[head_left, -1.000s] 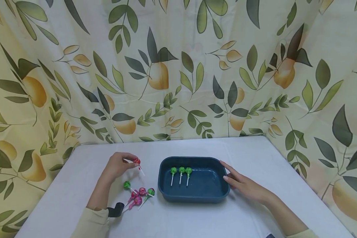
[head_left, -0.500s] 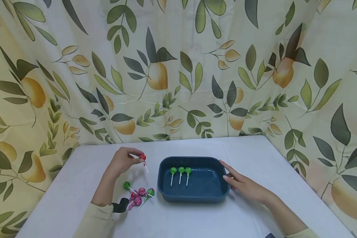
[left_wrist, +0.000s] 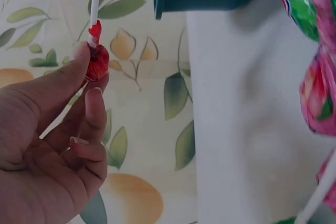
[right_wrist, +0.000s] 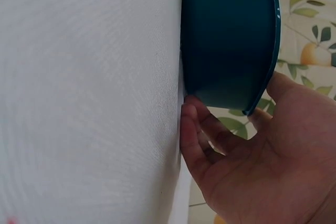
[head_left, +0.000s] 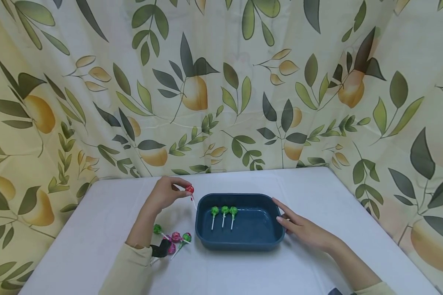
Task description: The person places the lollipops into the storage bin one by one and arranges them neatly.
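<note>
My left hand (head_left: pixel 166 192) pinches a red-wrapped lollipop (head_left: pixel 190 189) by its head between thumb and fingertips, above the table just off the dark blue container's far left corner. In the left wrist view that lollipop (left_wrist: pixel 97 62) has its white stick pointing up the picture. At the right end of the container (head_left: pixel 240 246), my right hand (head_left: pixel 302 229) holds the wall, thumb and a finger at the rim, other fingers low against the outside. Three green lollipops (head_left: pixel 224 209) lie side by side in the container's left half, sticks toward me.
Left of the container, several pink and green lollipops (head_left: pixel 176 237) lie in a loose pile on the white table (head_left: pixel 221 272). A black wrist strap piece (head_left: pixel 161 248) on my left arm hides part of them. A leaf-and-fruit patterned curtain (head_left: pixel 214 90) surrounds the table's back and sides.
My left hand has moved right and away from me with the red lollipop, from above the pile toward the container's far left corner. My right hand and the container stay in place.
</note>
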Available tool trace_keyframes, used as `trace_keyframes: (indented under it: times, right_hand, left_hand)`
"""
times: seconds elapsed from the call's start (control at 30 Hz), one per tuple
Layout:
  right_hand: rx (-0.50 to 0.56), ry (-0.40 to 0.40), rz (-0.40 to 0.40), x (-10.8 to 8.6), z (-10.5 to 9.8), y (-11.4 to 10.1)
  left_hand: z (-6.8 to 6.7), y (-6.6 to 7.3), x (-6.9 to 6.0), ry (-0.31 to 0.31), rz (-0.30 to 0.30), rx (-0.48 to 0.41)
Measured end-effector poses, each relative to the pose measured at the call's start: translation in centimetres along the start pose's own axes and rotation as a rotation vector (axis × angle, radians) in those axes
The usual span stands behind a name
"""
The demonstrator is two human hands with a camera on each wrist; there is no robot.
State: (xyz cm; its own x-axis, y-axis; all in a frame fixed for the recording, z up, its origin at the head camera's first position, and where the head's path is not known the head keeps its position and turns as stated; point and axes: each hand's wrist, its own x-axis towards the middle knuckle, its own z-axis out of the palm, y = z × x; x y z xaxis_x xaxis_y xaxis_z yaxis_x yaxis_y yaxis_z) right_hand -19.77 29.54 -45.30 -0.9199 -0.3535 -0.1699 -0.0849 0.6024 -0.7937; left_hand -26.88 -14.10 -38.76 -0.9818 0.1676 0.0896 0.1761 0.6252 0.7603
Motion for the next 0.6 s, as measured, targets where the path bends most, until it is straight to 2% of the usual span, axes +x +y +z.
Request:
trace_keyframes:
  times: [0.23, 0.6]
  right_hand:
    - [0.000, 0.001, 0.007, 0.1, 0.0, 0.0]
    - [0.005, -0.004, 0.010, 0.1, 0.0, 0.1]
  left_hand:
    - [1.3, 1.3, 0.5, -0.012, 0.005, 0.003]
    - [3.0, 3.3, 1.1, -0.046, 0.054, -0.038]
